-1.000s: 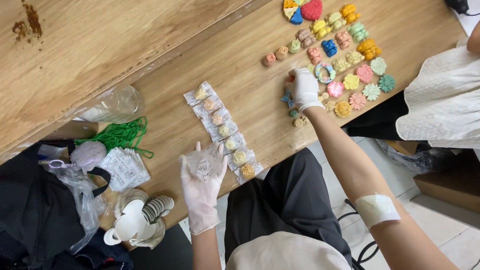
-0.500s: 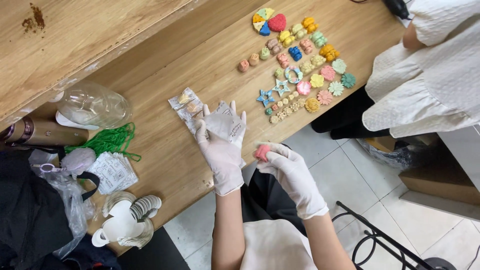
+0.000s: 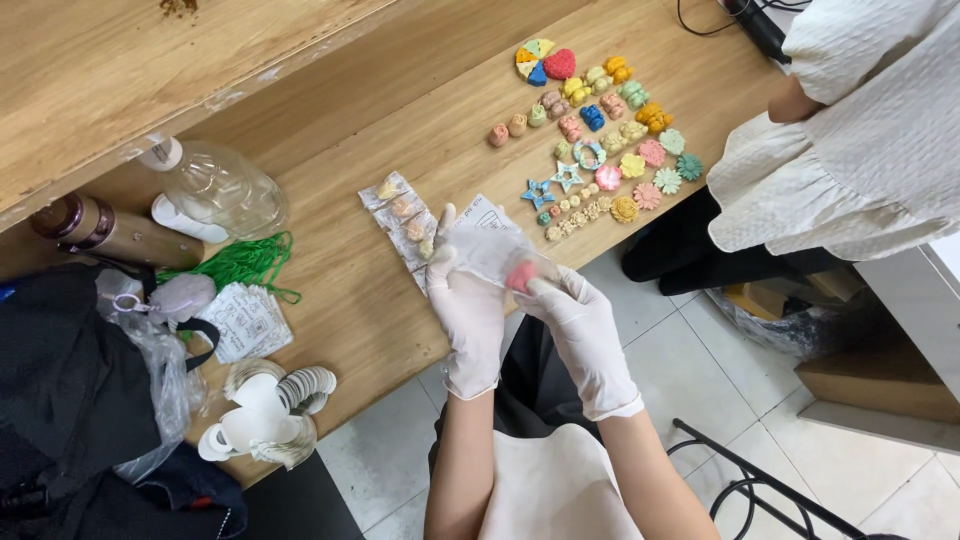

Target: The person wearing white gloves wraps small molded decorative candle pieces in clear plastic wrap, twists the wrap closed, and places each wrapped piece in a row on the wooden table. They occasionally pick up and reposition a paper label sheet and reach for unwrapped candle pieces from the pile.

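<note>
Both my hands wear white gloves and meet over the table's near edge. My left hand [image 3: 467,318] holds a small clear plastic bag [image 3: 490,245] by its side. My right hand [image 3: 578,320] pinches a small pink moulded piece [image 3: 520,275] at the bag's mouth. Just behind the bag lies a row of filled clear packets [image 3: 402,215] on the wooden table [image 3: 340,290]. Farther back right, several small coloured moulded shapes [image 3: 600,150] lie spread out in rows: flowers, stars, bears, a red heart.
A person in white [image 3: 860,130] sits at the table's right end. At left stand a clear plastic bottle [image 3: 215,185], a brown flask [image 3: 105,232], green cord [image 3: 235,262], printed cards [image 3: 245,320], a white tape dispenser [image 3: 262,415] and a black bag [image 3: 70,400]. A black metal rack [image 3: 760,490] stands on the tiled floor.
My right hand came back from the spread of shapes with a pink piece and brought it to the bag held by my left hand. The view shifted left.
</note>
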